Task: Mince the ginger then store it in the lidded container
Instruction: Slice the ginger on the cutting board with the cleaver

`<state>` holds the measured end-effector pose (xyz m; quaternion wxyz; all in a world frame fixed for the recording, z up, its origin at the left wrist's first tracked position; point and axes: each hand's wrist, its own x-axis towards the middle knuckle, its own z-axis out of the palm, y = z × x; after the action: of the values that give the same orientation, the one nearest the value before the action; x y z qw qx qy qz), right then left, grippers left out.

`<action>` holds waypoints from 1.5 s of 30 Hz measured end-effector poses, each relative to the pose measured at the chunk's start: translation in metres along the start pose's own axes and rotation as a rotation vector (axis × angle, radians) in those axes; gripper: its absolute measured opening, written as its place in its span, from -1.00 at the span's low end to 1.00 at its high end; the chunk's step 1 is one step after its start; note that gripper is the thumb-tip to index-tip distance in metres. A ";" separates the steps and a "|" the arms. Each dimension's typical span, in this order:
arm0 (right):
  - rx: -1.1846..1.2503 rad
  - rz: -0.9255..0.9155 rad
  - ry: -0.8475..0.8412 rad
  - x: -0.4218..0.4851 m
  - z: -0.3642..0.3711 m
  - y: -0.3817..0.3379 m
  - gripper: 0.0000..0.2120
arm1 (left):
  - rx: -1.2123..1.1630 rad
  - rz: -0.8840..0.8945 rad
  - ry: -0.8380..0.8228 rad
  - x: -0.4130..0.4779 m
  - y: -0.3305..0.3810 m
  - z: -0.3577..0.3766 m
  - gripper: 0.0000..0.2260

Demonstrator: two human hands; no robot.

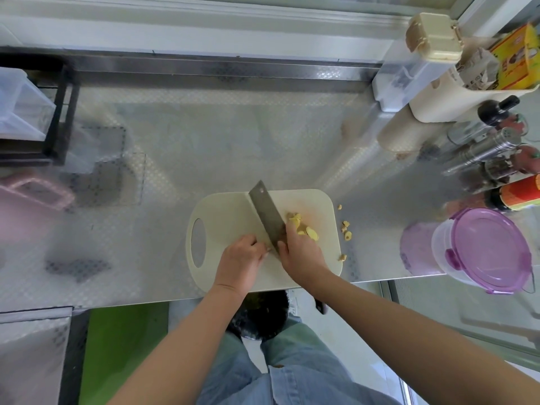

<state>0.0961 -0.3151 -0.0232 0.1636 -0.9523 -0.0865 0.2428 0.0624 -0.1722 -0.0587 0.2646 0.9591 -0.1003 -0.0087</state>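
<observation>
Our right hand (301, 255) gripped the knife (267, 217) on the cutting board (228, 211) — ginger slices (304, 228) lay just beside the blade. Our left hand (242, 258) curled its fingers (258, 247) by the knife; we could not tell if it held anything.

Ginger (305, 229): pale yellow slices heaped on cutting board (233, 211), just right of cleaver (266, 213); stray bits (347, 229) on surface (204, 135) alongside.
Container (485, 252): clear tub, purple lid on, far right.
</observation>
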 end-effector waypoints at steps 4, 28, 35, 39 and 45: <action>0.017 -0.014 -0.004 0.010 -0.011 -0.001 -0.78 | -0.064 -0.046 0.003 -0.003 0.001 0.002 -0.77; -0.185 -0.046 -0.126 -0.017 -0.014 -0.013 -0.67 | 0.032 -0.038 -0.037 -0.001 0.000 0.002 -0.77; -0.153 -0.022 -0.122 -0.013 -0.010 -0.013 -0.74 | 0.038 -0.031 -0.046 0.001 0.000 0.002 -0.76; -0.106 -0.020 -0.113 -0.012 -0.002 -0.009 -0.76 | 0.022 -0.026 -0.045 0.000 -0.001 0.001 -0.76; -0.105 -0.036 -0.097 -0.010 0.003 -0.002 -0.79 | 0.003 -0.007 -0.022 -0.001 -0.004 0.003 -0.80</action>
<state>0.0858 -0.3149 -0.0205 0.1132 -0.9449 -0.1239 0.2810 0.0620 -0.1703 -0.0627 0.2618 0.9598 -0.0997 -0.0202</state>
